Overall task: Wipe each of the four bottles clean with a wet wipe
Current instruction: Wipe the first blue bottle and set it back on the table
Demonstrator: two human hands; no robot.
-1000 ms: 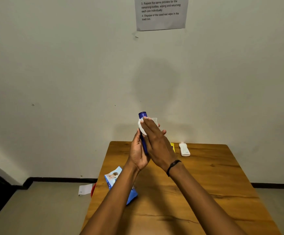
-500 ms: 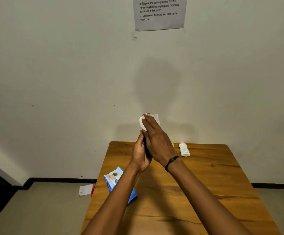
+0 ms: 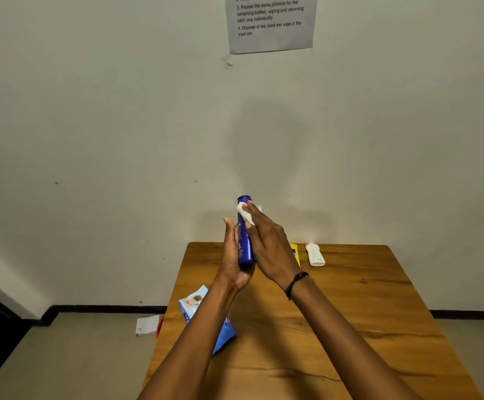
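I hold a tall blue bottle (image 3: pixel 244 241) upright above the far part of the wooden table (image 3: pixel 350 313). My left hand (image 3: pixel 232 261) grips its lower body from the left. My right hand (image 3: pixel 269 246) presses a white wet wipe (image 3: pixel 245 213) against the bottle's upper part, just under the cap. A small white bottle (image 3: pixel 315 254) lies at the table's far edge. A yellow item (image 3: pixel 295 252) shows beside it, mostly hidden behind my right hand.
A blue pack of wet wipes (image 3: pixel 197 307) lies near the table's left edge, partly under my left forearm. On the floor to the left sit a white paper (image 3: pixel 147 325) and a sliver of something red (image 3: pixel 160 326). An instruction sheet (image 3: pixel 271 23) hangs on the wall.
My right hand slid the wipe up over the cap, then back down, so the blue cap shows again. My left hand's fingers have spread slightly along the bottle.
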